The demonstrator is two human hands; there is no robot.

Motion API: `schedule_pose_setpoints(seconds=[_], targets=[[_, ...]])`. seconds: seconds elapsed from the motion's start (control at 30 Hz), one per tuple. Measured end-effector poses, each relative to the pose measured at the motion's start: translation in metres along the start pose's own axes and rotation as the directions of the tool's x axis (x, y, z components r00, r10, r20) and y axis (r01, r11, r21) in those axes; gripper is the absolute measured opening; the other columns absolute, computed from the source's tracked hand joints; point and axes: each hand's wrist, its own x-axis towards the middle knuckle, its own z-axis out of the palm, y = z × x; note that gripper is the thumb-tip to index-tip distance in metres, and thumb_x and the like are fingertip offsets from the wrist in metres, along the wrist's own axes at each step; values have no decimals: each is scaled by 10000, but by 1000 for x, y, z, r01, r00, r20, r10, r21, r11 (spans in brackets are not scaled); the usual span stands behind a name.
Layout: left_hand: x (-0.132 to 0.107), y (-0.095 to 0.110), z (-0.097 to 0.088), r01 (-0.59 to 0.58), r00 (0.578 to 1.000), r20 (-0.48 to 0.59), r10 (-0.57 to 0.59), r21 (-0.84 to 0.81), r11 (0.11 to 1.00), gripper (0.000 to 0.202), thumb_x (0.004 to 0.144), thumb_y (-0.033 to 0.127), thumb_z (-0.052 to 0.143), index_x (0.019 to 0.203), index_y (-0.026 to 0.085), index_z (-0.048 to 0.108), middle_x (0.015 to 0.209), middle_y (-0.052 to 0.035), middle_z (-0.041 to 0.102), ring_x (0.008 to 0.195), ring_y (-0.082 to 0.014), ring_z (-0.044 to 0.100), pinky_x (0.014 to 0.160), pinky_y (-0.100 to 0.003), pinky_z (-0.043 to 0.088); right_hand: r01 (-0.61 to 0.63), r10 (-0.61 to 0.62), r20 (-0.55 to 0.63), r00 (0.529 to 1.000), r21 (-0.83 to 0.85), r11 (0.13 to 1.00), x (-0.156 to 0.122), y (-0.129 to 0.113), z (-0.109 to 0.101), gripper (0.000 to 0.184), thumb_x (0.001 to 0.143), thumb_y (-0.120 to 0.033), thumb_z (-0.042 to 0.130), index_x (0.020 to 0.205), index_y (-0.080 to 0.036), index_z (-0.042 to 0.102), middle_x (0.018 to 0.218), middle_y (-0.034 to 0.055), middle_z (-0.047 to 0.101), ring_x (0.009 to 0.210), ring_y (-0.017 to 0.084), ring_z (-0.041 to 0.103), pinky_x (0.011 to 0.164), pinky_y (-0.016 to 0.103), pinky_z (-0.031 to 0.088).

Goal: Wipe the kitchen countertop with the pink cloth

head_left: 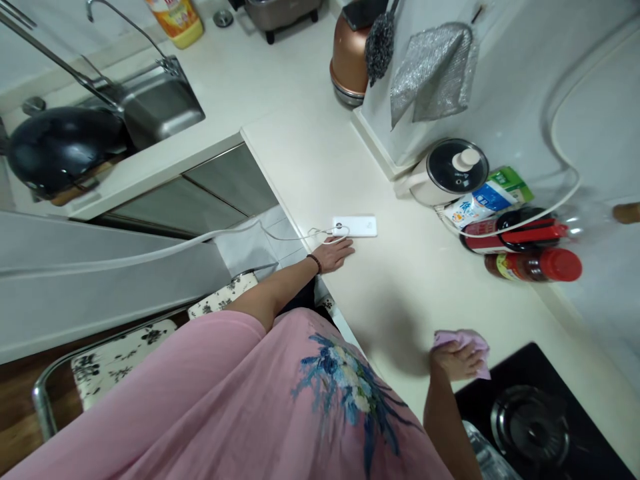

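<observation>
My left hand point(336, 255) rests flat on the pale countertop point(400, 267) near its front edge, fingers stretched out. Just beyond its fingers lies a white power bank point(363, 226) with a thin white cable point(285, 238) plugged into its left end. Farther right, my right hand point(456, 361) presses on a pink cleaning cloth point(481, 345) against the counter. Part of the cloth is hidden under the palm and fingers. This hand is beside the corner of a black gas stove point(533, 363).
Along the wall stand an electric pot point(435, 183), seasoning bags point(487, 200), a red-capped jar point(530, 265) and a dark bottle point(500, 230). A sink point(163, 110) and a black wok point(67, 147) are at the left. Floral-seated chairs point(120, 357) stand behind me.
</observation>
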Motion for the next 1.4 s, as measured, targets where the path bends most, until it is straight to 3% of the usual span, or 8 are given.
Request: schedule_pose_setpoints(seconds=[0.13, 0.37, 0.57, 0.8, 0.9, 1.03, 1.17, 1.4], targets=[[1, 0, 0, 2, 1000, 15, -2, 14, 1000, 485, 1011, 197, 484, 1470, 196, 639, 1564, -136, 584, 1490, -301, 486, 1263, -541, 357, -112, 111, 36, 993, 30, 993, 31, -66, 17, 718, 1050, -502, 202, 1666, -190, 402, 1685, 291, 375, 1552, 499, 365, 1129, 846, 322], [0, 1, -3, 1, 1000, 10, -1, 23, 1000, 470, 1017, 201, 475, 1453, 191, 651, 1561, -129, 587, 1495, -298, 478, 1260, -518, 356, 542, -578, 176, 797, 212, 813, -38, -213, 18, 639, 1073, -449, 339, 1652, -194, 428, 1701, 217, 399, 1603, 423, 267, 1220, 751, 272], [-1, -1, -1, 11, 1000, 2, -11, -4, 1000, 501, 995, 204, 501, 1476, 218, 641, 1566, -131, 582, 1494, -311, 474, 1251, -544, 344, 788, -855, 238, 461, 333, 518, -112, -164, -4, 573, 1070, -420, 400, 1621, -287, 482, 1717, 99, 411, 1616, 348, 242, 1274, 636, 248], [-1, -4, 2, -2, 1000, -7, 2, -13, 1000, 472, 1012, 225, 478, 1450, 213, 653, 1553, -130, 589, 1477, -306, 486, 1243, -541, 339, 366, -375, 81, 923, 112, 924, -33, -22, 2, 643, 1066, -475, 349, 1610, -163, 489, 1640, 243, 476, 1562, 425, 365, 1191, 710, 342], [-1, -3, 2, 14, 1000, 9, -13, -7, 1000, 476, 1013, 228, 473, 1455, 217, 650, 1567, -129, 576, 1478, -302, 484, 1243, -538, 338, 66, -67, 12, 998, 56, 996, 15, -14, 10, 664, 1065, -513, 309, 1641, -213, 446, 1674, 224, 439, 1559, 434, 374, 1190, 743, 329], [-2, -1, 0, 29, 999, 23, -29, -4, 1000, 484, 1010, 237, 483, 1465, 220, 646, 1578, -125, 568, 1489, -313, 473, 1248, -542, 335, -85, 85, 38, 996, 19, 996, 58, -61, 21, 687, 1069, -502, 252, 1663, -191, 402, 1708, 254, 365, 1558, 455, 359, 1177, 781, 310], [-2, -1, -1, 41, 999, 36, -41, -8, 999, 510, 984, 219, 511, 1478, 230, 636, 1580, -125, 566, 1499, -316, 464, 1255, -543, 333, 240, -246, 121, 962, 61, 969, 51, -155, 28, 658, 1078, -434, 261, 1671, -176, 378, 1699, 262, 370, 1570, 433, 331, 1168, 768, 322], [-1, -1, -3, 40, 999, 35, -40, -5, 999, 480, 998, 226, 491, 1448, 217, 658, 1575, -124, 570, 1489, -305, 477, 1261, -540, 327, 682, -750, 255, 610, 313, 661, -54, -267, 19, 603, 1079, -441, 387, 1657, -273, 425, 1753, 103, 340, 1637, 351, 157, 1301, 653, 158]])
